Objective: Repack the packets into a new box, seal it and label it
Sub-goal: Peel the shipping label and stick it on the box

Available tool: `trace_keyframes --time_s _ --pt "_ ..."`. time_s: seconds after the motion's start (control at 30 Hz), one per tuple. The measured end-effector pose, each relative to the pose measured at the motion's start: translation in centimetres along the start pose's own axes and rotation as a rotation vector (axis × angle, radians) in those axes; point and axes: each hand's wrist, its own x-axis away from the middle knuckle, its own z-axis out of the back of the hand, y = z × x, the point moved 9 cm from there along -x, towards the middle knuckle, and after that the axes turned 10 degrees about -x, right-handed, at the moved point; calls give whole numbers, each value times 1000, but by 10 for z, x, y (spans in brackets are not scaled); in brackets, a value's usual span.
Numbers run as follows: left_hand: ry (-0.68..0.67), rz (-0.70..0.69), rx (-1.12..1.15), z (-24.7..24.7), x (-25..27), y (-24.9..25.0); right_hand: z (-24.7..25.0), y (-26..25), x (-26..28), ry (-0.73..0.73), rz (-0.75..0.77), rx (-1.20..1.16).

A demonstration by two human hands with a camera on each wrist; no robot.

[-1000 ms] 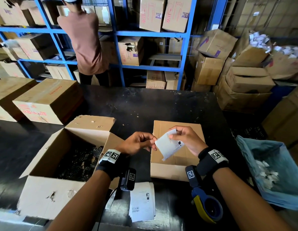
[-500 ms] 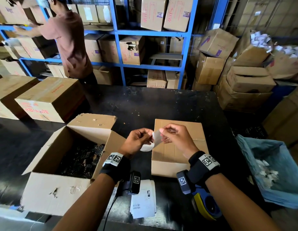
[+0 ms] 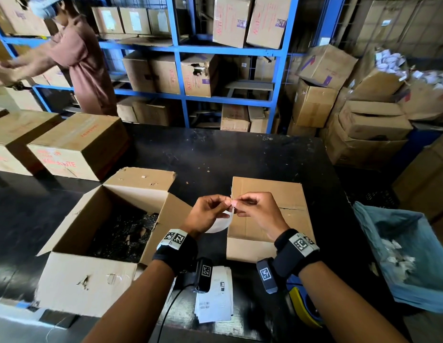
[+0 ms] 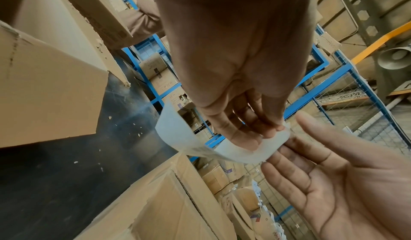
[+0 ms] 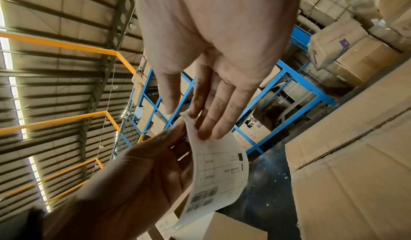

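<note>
A white printed label (image 3: 219, 225) hangs curled between my hands above the near left corner of a closed cardboard box (image 3: 277, 194). My left hand (image 3: 225, 201) pinches its top edge with thumb and fingers. My right hand (image 3: 237, 203) pinches the same top corner from the other side. The right wrist view shows the label (image 5: 220, 170) with its barcode and table print facing it, the corner between my right thumb and fingers. In the left wrist view the label (image 4: 177, 131) bends under my left fingertips. An open box (image 3: 74, 280) on the left holds dark packets (image 3: 121, 233).
A stack of labels (image 3: 215, 300) lies at the table's near edge, with a yellow and blue tape dispenser (image 3: 302, 305) to its right. A blue bin (image 3: 413, 288) of paper scraps stands at the right. Sealed boxes (image 3: 76, 147) sit far left. A person (image 3: 84, 63) works at the blue shelves.
The label, held flat a second ago, now hangs curled from one corner. My fingertips have come together at that corner. The person at the shelves has stepped left.
</note>
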Motion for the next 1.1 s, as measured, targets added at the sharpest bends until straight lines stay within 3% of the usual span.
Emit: trace_keyframes --time_s 0.37,0.53,0.83,1.1 --pt "10 77 110 0 1 -15 2 13 1 19 -94 -130" --pt "130 221 394 20 -1 -41 25 24 -2 131 -225 -429" --pt "348 328 834 65 -1 -86 95 37 -9 316 -231 -692" --pt "471 421 905 86 -10 -141 145 45 -10 481 -232 -716"
